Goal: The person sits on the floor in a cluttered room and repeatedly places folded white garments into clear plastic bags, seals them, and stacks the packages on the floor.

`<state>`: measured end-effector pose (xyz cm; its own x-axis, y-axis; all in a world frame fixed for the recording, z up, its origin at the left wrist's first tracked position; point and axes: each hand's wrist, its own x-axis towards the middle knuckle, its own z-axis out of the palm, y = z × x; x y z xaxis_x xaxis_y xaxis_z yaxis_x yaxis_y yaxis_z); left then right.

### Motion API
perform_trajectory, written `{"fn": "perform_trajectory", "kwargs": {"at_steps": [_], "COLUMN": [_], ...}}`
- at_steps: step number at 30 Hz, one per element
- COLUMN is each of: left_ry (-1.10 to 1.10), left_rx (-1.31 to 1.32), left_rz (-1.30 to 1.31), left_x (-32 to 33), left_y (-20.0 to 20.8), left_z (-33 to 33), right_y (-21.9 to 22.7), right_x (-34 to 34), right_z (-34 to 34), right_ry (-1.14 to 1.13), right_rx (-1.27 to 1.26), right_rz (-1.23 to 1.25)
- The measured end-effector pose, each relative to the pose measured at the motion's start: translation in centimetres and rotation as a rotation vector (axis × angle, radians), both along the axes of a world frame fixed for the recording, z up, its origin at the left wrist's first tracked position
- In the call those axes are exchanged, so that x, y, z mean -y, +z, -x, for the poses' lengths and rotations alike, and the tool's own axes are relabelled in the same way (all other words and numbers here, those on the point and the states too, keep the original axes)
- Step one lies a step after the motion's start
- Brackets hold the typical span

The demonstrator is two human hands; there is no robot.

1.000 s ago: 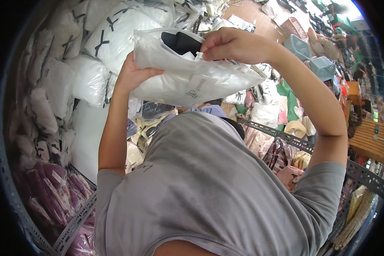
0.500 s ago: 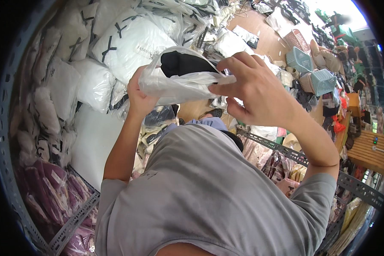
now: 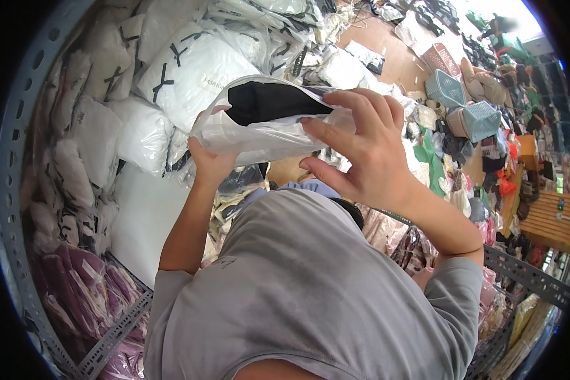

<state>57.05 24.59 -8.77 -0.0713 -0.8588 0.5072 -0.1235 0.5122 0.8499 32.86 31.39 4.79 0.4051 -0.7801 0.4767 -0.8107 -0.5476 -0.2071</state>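
Note:
A translucent white plastic bag (image 3: 259,140) is held up in front of my chest, its mouth spread wide. Folded black fabric (image 3: 272,102) shows inside. My left hand (image 3: 212,159) is closed around the bag's left end, some of its fingers hidden behind the plastic. At the right end, my right hand (image 3: 370,149) has the bag's edge between its upper fingers, one reaching over the rim and another lying against the front. Its thumb stands apart below.
White bagged packages (image 3: 196,69) are piled at the far left. Purple bagged garments (image 3: 85,285) lie lower left beside a perforated metal shelf frame (image 3: 117,335). Plastic baskets (image 3: 446,88) and heaps of clothes cover the floor at right. Another perforated bar (image 3: 532,278) crosses the right side.
The bag has shifted slightly left and its mouth gapes wider, showing more black fabric. My right hand has turned, its thumb stretched toward the left; green material now shows beyond it.

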Motion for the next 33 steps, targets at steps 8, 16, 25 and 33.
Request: {"fn": "perform_trajectory", "kwargs": {"at_steps": [8, 16, 25, 33], "left_ry": [-0.004, -0.007, -0.073, -0.149], "left_rx": [-0.029, -0.113, -0.179, -0.295], "left_rz": [0.001, -0.066, -0.22, -0.184], "left_x": [0.1, 0.0, 0.4, 0.7], "left_y": [0.0, -0.2, -2.0, -1.5], "left_z": [0.3, 1.3, 1.7, 2.5], "right_y": [-1.7, -3.7, -3.0, -3.1], "right_x": [-0.4, -0.8, 1.0, 0.6], "right_z": [-0.2, -1.3, -0.5, -0.2], "right_ry": [-0.056, -0.226, 0.005, -0.083], "right_rx": [-0.062, -0.066, 0.048, 0.039], "right_rz": [0.122, 0.415, 0.074, 0.132]}}
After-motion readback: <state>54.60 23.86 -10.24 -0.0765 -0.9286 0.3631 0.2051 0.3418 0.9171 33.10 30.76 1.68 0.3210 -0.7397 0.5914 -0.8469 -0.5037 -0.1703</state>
